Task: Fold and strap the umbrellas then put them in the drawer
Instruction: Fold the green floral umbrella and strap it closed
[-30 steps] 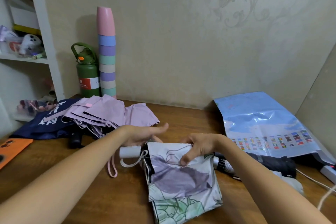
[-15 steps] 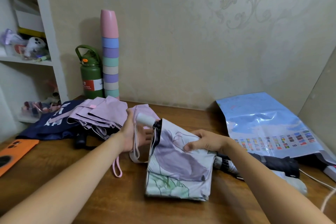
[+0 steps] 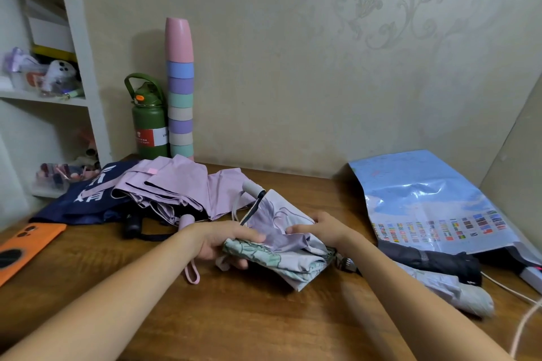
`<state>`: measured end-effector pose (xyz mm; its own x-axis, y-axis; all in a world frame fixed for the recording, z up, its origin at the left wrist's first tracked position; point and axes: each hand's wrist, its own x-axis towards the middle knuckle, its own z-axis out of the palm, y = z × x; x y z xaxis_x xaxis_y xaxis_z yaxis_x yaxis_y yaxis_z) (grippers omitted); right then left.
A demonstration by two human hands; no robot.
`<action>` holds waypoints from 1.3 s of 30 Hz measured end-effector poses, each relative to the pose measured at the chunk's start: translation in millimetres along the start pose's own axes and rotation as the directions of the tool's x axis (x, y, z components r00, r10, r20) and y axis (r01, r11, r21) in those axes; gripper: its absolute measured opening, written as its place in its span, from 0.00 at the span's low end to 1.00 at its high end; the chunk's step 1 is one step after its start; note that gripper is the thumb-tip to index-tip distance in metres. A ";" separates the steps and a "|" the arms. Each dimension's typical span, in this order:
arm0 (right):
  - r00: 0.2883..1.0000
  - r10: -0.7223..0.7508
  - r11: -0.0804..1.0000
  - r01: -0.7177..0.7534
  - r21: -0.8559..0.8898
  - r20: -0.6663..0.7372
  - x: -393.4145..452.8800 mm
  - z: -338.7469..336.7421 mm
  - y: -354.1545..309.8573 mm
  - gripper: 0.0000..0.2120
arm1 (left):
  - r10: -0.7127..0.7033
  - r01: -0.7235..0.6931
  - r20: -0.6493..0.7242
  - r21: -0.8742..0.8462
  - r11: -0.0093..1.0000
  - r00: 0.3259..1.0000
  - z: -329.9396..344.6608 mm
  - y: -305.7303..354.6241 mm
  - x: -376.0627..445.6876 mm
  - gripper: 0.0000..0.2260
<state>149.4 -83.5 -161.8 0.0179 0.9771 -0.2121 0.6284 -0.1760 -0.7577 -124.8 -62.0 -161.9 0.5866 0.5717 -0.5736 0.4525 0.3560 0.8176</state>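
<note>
At the far left, the white shelf unit (image 3: pixel 88 73) holds a white box and a small white plush on its upper shelf, and a clear tub of small pinkish items sits at its foot; what exactly is in the tub is too blurred to tell. An orange phone case (image 3: pixel 26 246) lies on the wooden desk (image 3: pixel 264 316) at its left edge. Behind it, a navy umbrella (image 3: pixel 85 202) and a lilac umbrella (image 3: pixel 181 187) lie loose and unstrapped, the lilac one partly over the navy. Against the wall stand a green bottle (image 3: pixel 148 126) and, just beside it, a stack of pastel cups (image 3: pixel 179 91).

In the middle, the floral umbrella (image 3: pixel 281 243) is lifted off the desk between both hands, its white handle (image 3: pixel 251 186) pointing away toward the wall. The left hand (image 3: pixel 223 243) grips the near left end of the bundled canopy, fingers curled round the fabric. The right hand (image 3: pixel 325 228) pinches the fabric on the right side.

To the right, a dark umbrella (image 3: pixel 434 261) and a grey one (image 3: pixel 451 290) lie side by side, beside a blue plastic bag (image 3: pixel 425 199) whose contents are hidden.
</note>
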 end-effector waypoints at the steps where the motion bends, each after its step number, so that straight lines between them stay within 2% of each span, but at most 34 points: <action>1: 0.999 0.002 0.999 -0.003 -0.047 -0.036 5.6 3.0 2.4 0.35 | 0.002 0.000 -0.063 0.025 1.000 0.998 -0.5 -0.4 1.8 0.18; 3: 0.997 0.014 0.985 -0.028 -0.168 -0.082 9.8 8.4 2.6 0.32 | 0.013 -0.016 -0.130 -0.029 0.999 0.991 0.7 0.4 2.0 0.13; 5: 0.993 0.008 0.960 -0.041 -0.277 -0.122 13.4 11.1 6.1 0.25 | 0.017 -0.035 -0.117 -0.158 0.987 0.993 2.3 5.5 -6.7 0.20; 8: 0.991 -0.001 0.938 -0.047 -0.345 -0.136 20.2 10.3 9.7 0.18 | 0.094 -0.072 0.071 -0.262 0.962 0.993 -1.4 16.0 -18.5 0.35; 11: 0.994 0.050 0.933 -0.081 -0.350 -0.099 26.2 7.4 13.3 0.21 | 0.229 -0.168 0.235 -0.255 0.952 0.945 -9.0 22.8 -20.8 0.46; 13: 0.997 0.055 0.929 -0.070 -0.364 -0.052 25.3 5.3 10.7 0.26 | 0.297 -0.242 0.214 -0.252 0.937 0.930 -10.6 28.0 -22.2 0.42; 15: 1.000 0.024 0.909 -0.030 -0.416 -0.021 17.7 6.3 1.6 0.25 | 0.365 -0.338 0.152 -0.176 0.924 0.919 -8.2 33.1 -22.2 0.30; 17: 0.999 -0.043 0.855 0.043 -0.517 0.013 10.1 9.2 -6.8 0.17 | 0.426 -0.419 0.092 -0.086 0.904 0.900 -0.2 37.7 -18.5 0.23; 20: 0.991 -0.080 0.813 0.127 -0.568 0.106 -6.2 13.9 -21.6 0.07 | 0.526 -0.525 -0.016 0.039 0.850 0.850 17.4 44.8 -9.1 0.25; 22: 0.988 -0.033 0.829 0.112 -0.548 0.152 -19.7 14.4 -28.0 0.11 | 0.568 -0.560 -0.066 0.110 0.821 0.820 26.5 47.2 -3.6 0.27; 24: 0.983 -0.043 0.815 0.137 -0.563 0.177 -40.5 13.8 -37.4 0.09 | 0.605 -0.594 -0.096 0.120 0.795 0.790 32.0 47.4 4.8 0.27; 25: 0.979 -0.048 0.787 0.160 -0.596 0.199 -42.2 11.8 -33.0 0.11 | 0.627 -0.619 -0.109 0.103 0.779 0.771 34.1 46.2 10.7 0.27; 27: 0.959 -0.028 0.694 0.222 -0.685 0.283 -36.8 4.1 -18.3 0.23 | 0.675 -0.671 -0.146 0.085 0.737 0.723 39.4 41.5 24.3 0.25; 29: 0.938 -0.072 0.644 0.304 -0.702 0.340 -35.5 4.1 -13.0 0.26 | 0.705 -0.695 -0.199 0.130 0.708 0.681 43.3 34.3 38.9 0.23; 31: 0.930 -0.193 0.679 0.357 -0.642 0.313 -34.6 2.7 -8.3 0.22 | 0.728 -0.676 -0.232 0.271 0.685 0.645 43.2 28.0 51.2 0.19; 32: 0.922 -0.264 0.721 0.384 -0.576 0.284 -34.5 1.3 -6.5 0.23 | 0.745 -0.632 -0.219 0.412 0.656 0.630 41.6 25.7 56.5 0.18; 34: 0.912 -0.343 0.787 0.410 -0.461 0.226 -38.0 -2.7 -4.4 0.25 | 0.780 -0.472 -0.121 0.736 0.485 0.613 43.4 25.2 59.5 0.18; 35: 0.908 -0.363 0.816 0.418 -0.399 0.208 -39.8 -6.2 -4.6 0.25 | 0.767 -0.392 -0.075 0.826 0.406 0.637 44.7 26.1 61.1 0.18; 37: 0.919 -0.366 0.865 0.395 -0.310 0.148 -36.4 -15.0 0.1 0.21 | 0.704 -0.259 -0.090 0.892 0.372 0.704 49.7 30.5 60.8 0.17; 39: 0.942 -0.335 0.884 0.320 -0.341 0.016 -28.9 -24.7 7.7 0.13 | 0.697 -0.158 -0.125 0.932 0.327 0.706 52.4 35.6 60.5 0.18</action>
<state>173.0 -110.1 -146.3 -0.2059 0.9776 0.0443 0.8263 0.1980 -0.5273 -38.0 -53.5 -170.1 0.6459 0.7441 0.1707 0.6811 -0.6627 0.3115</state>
